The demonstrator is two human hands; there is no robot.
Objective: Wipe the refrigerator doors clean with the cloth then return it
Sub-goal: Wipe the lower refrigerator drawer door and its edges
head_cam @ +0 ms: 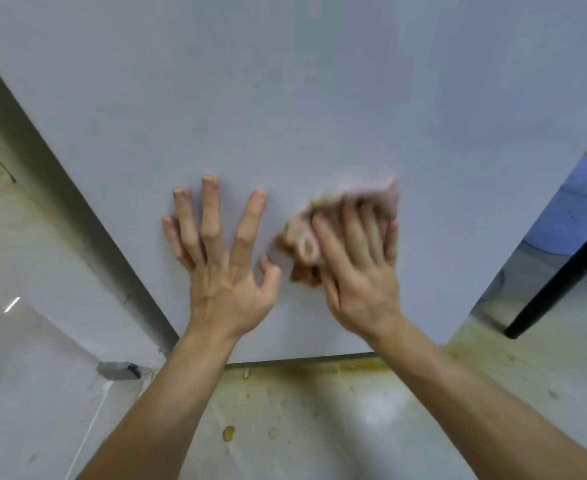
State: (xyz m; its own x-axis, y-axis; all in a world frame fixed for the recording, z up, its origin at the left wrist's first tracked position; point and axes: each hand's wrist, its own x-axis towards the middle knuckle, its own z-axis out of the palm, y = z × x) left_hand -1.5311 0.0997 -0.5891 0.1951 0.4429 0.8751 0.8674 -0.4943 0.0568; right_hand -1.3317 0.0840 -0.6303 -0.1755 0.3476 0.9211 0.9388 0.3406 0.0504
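Note:
A pale grey refrigerator door (302, 98) fills most of the view, its lower edge just above the floor. My left hand (222, 258) lies flat against the door with fingers spread and straight. Just to its right, my right hand (357, 265) presses a crumpled pinkish cloth (305, 237) against the door with straight fingers laid over it. The cloth and right hand are blurred. Part of the cloth is hidden under the right hand.
The floor (319, 427) below the door is stained yellow-brown with drips. A black leg (562, 282) slants at the right, beside a blue container (569, 209). A white cable (87, 438) and a small grey block (118, 370) lie at the lower left by the wall.

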